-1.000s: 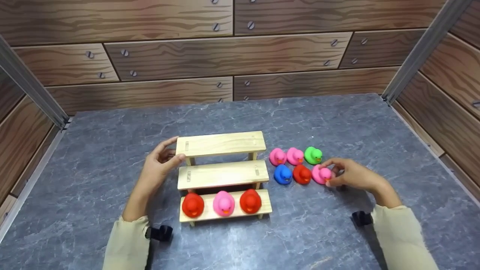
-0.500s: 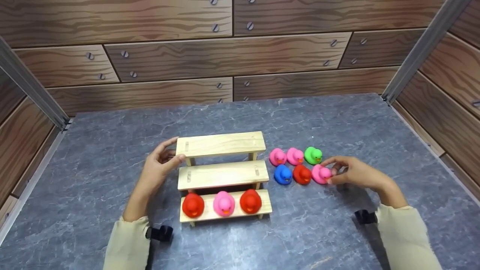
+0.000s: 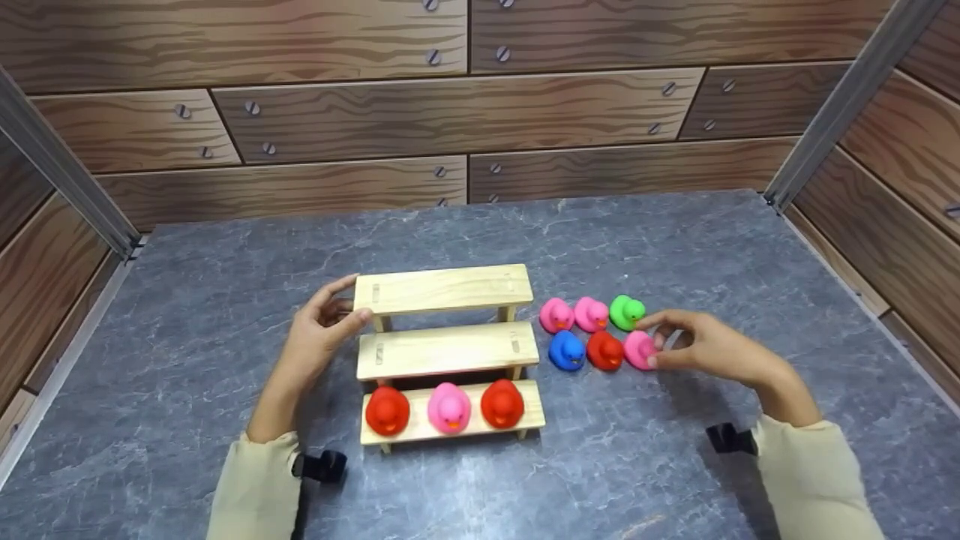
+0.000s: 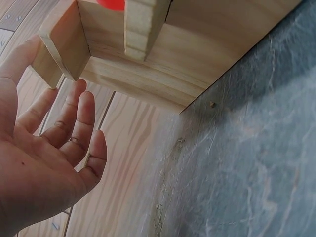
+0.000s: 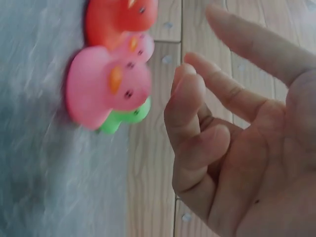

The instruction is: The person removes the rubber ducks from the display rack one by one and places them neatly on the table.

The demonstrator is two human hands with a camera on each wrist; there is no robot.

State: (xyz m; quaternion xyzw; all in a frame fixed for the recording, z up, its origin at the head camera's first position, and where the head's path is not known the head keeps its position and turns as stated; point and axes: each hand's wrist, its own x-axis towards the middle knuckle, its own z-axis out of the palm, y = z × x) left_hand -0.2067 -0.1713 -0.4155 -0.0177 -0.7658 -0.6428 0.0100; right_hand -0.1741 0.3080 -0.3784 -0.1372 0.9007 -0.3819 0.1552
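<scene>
My left hand [image 3: 321,330] pinches the left end of the top step of a three-tier wooden stand [image 3: 442,291], thumb in front and fingers behind. In the left wrist view the other fingers [image 4: 85,108] of that hand are loosely bent below the plank. At the right, my right hand [image 3: 701,346] hovers close over a pink rubber duck [image 3: 637,350]. The right wrist view shows a gap between this pink duck [image 5: 91,86] and the hand [image 5: 256,148], whose thumb and index finger are spread with nothing between them.
Left of that duck sit a red duck [image 3: 604,350] and a blue duck [image 3: 567,350]. Behind them stand a green duck [image 3: 625,312] and two pink ducks [image 3: 556,315]. The stand's lowest step bears two red ducks [image 3: 387,411] and a pink duck [image 3: 449,409]. Wood-patterned walls [image 3: 352,112] enclose the tabletop.
My right hand has shifted slightly right, its thumb and index finger now further apart. The pink duck beside it has stayed in place. My left hand keeps its grip on the stand.
</scene>
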